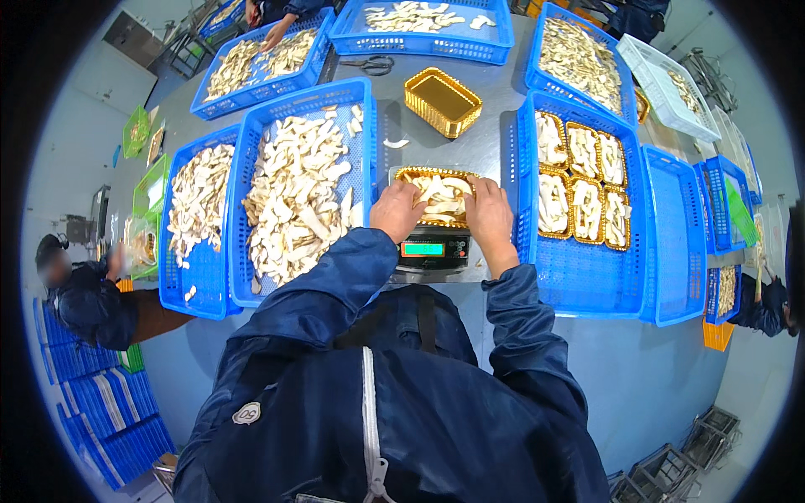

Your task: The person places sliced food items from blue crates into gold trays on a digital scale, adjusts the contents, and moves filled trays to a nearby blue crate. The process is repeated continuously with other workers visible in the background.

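Note:
A gold plastic tray [434, 219] with a ruffled rim sits over a digital kitchen scale [434, 261], whose display is lit green. Pale dried mushroom slices [443, 193] fill this tray. At its left end, my left hand [397, 210] grips the side, thumb over the slices. My right hand [490, 217] holds the opposite end in the same way. To the left, a blue perforated plastic crate [366, 151] contains a large heap of loose slices [295, 201]. The blue crate on the right [585, 286] holds several filled gold trays [588, 209] in two rows.
Beyond the scale stands a stack of gold trays [443, 104], with scissors [374, 65] farther back. One loose slice [395, 144] lies on the metal table [402, 119]. More crates of slices line the far side, where another person's hand [277, 34] reaches into one.

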Tool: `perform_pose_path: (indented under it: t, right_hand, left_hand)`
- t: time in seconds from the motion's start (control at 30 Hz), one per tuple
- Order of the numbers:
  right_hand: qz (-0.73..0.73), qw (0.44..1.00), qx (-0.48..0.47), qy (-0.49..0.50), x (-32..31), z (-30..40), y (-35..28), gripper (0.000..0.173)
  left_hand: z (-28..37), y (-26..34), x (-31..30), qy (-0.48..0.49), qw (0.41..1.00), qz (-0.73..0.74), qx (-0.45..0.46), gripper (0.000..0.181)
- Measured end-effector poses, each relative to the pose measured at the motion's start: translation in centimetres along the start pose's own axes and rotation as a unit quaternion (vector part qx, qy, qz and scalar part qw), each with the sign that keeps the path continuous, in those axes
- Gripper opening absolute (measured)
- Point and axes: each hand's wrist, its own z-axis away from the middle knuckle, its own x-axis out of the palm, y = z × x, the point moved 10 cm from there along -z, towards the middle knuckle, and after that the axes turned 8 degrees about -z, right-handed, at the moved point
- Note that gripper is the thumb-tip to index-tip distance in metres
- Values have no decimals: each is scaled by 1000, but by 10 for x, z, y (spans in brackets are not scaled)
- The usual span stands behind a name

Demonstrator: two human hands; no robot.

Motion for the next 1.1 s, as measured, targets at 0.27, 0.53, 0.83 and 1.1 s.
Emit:
perform_pose_path:
  t: [0.27, 0.53, 0.83, 1.1]
  right_hand:
    - [36, 999, -38, -10, 7, 7, -3, 28]
    - [-48, 995, -92, 2, 22, -7, -22, 26]
    - [-20, 991, -107, -75, 65, -28, -47, 21]
    - [-184, 958, 89, -199, 54, -19, -28, 25]
  left_hand:
    - [-12, -9, 9, -1, 1000, -20, -4, 23]
    - [9, -45, -14, -15, 996, 25, -89, 31]
    - [19, -66, 11, -111, 949, 180, -234, 28]
    - [18, -59, 23, -147, 926, 236, -254, 27]
